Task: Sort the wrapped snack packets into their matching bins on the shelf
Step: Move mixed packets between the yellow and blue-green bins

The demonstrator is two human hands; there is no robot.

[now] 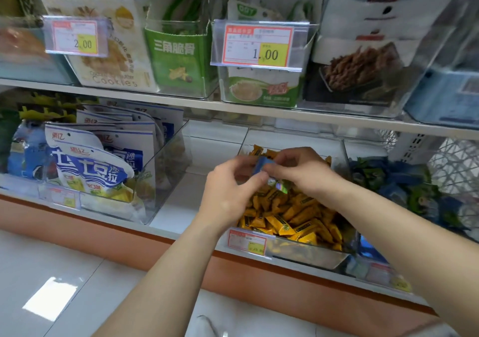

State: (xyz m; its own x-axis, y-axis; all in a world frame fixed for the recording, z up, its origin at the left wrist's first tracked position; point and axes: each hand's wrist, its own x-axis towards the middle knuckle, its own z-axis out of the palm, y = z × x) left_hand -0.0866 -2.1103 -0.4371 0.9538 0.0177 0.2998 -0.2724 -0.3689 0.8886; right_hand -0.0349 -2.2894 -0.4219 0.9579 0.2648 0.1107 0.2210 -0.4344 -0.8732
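- A blue packet (pixel 261 165) is hanging in the air between both hands, just above the back half of the middle bin on the lower shelf.
- The left hand (pixel 229 183) is curling its fingers and thumb in on the packet's left end and pinching it. The fingertips are blurring, so the exact contact is hard to read.
- The right hand (pixel 304 172) is gripping the packet's right end, with its fingers bent over the top and the thumb tucking underneath.
- A small green packet (pixel 281 187) is peeking out just below the blue one, where the two thumbs are meeting. I cannot tell which hand is holding it.
- Under the hands, a clear bin (pixel 305 257) is holding a deep heap of yellow packets (pixel 293 220).
- A red-and-yellow price tag (pixel 247 240) is sitting on that bin's front left corner.
- In the next bin to the right, a pile of blue and green packets (pixel 404 181) is lying loose.
- To the left, a strip of bare white shelf (pixel 178 202) is separating the middle bin from another clear bin, where blue-and-white bags (pixel 90 160) are standing upright in rows.
- On the upper shelf (pixel 259 111), clear bins are displaying a cookie box (pixel 111 59) and a green pouch (pixel 178 54). Price labels reading 2.00 (pixel 75 37) and 1.00 (pixel 256 46) are hanging on their fronts.
- Both forearms are reaching in from below over a glossy white floor (pixel 51 272).
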